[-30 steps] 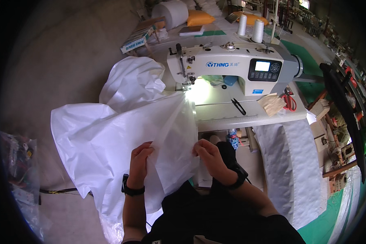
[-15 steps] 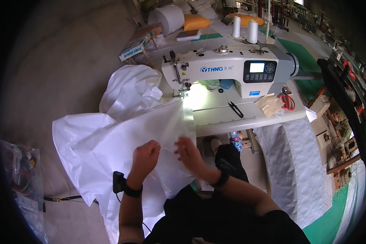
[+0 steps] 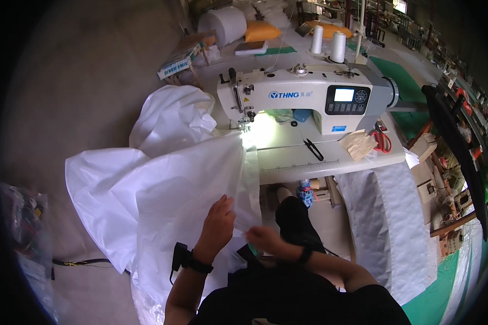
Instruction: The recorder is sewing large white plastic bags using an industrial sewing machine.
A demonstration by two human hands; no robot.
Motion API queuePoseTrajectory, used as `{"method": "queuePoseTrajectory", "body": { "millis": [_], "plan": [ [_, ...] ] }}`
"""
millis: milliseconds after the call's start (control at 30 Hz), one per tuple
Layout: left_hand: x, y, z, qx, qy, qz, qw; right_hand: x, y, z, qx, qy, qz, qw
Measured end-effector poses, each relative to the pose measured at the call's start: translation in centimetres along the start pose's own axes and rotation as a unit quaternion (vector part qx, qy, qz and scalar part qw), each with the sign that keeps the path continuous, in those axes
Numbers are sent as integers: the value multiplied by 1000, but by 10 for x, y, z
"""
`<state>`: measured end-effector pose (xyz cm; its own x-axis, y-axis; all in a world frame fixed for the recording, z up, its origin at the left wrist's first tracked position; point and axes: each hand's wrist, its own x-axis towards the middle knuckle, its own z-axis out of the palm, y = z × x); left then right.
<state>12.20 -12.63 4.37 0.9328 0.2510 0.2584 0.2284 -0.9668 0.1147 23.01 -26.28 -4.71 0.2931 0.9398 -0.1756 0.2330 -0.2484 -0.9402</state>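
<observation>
White plastic sheet [image 3: 181, 181], largest thing here: runs from under the needle area down to the lap, spread wide to the left in loose folds. Worktop [image 3: 279, 154] beyond, carrying a white sewing machine [image 3: 298, 89], lamp lit at the needle end. Grey sheet [image 3: 387, 227] hangs at right, below the worktop edge. Clear plastic bag [image 3: 37, 279], far left: mixed dark and coloured items inside, too unclear to name. Orange sack [image 3: 261, 31] at the back, bulging, contents hidden. Long carton [image 3: 173, 69] nearer, contents not visible. Left hand [image 3: 218, 223] over the sheet, fingers extended, grip loose and nothing held. Right hand [image 3: 264, 239] blurred, near the sheet's right edge; cannot tell its grip. Red-handled scissors [image 3: 383, 142], then black thread snips [image 3: 313, 150], lie on the worktop
</observation>
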Motion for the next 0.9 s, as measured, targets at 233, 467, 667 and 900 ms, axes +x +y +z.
{"method": "queuePoseTrajectory", "body": {
  "millis": [233,467,667,900],
  "plan": [
    [-8,19,36,-25,85,32,996,63,22,-19,362,94,-70,925],
    [-21,37,15,-117,-10,56,992,48,5,11,506,12,54,861],
    [39,-96,3,-49,91,-102,989,32,-4,10,414,16,102,904],
    [103,-184,6,87,-89,-314,941,47,-9,21,319,20,136,938]
  ]
}}
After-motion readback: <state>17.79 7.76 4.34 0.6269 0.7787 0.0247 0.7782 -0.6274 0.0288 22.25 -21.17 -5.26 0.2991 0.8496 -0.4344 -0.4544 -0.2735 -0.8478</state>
